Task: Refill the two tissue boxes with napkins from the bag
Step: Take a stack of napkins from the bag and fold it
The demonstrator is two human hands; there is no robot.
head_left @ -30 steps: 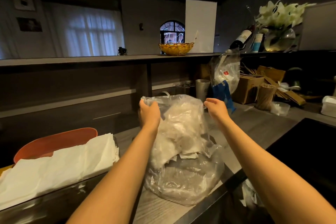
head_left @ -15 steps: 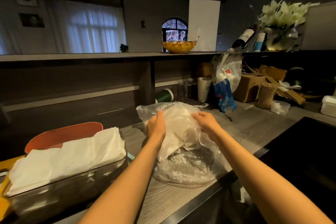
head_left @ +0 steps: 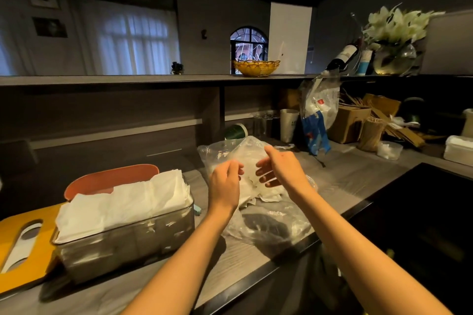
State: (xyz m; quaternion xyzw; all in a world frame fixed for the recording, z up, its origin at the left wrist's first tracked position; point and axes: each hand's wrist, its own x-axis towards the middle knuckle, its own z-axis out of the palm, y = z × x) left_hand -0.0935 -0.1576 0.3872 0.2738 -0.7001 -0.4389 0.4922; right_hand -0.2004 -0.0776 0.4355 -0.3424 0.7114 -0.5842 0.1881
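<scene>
Head view: both hands are seen over a clear plastic bag (head_left: 256, 161) slumped on the grey wood-grain counter (head_left: 353, 181), with white napkins (head_left: 258, 186) showing through the film and spilling at its mouth. Left hand (head_left: 225, 181) is held at the bag's near-left side, fingers curled inward toward the film; whether plastic is actually pinched cannot be told. Right hand (head_left: 284, 169) is held just beside it, fingers spread and relaxed, tips pointing left over the napkin pile, nothing gripped. To the left, a translucent grey tissue box (head_left: 128, 235) is noted, lid off, filled above its rim with a white napkin stack (head_left: 122, 202). A yellow lid with an oval slot (head_left: 23, 243) lies flat at its left end; an orange-pink lid or tray (head_left: 112, 178) is partly hidden behind it. A second box is not clearly identified from this angle. Judged step: one box appears loaded, and the bag is being opened or searched for a further handful. Next move is judged to call for the mouth of the bag to be held apart by one hand while a flat bundle is drawn out by the other, kept squared so it seats in a box. Film is limp and likely to cling or collapse.
</scene>
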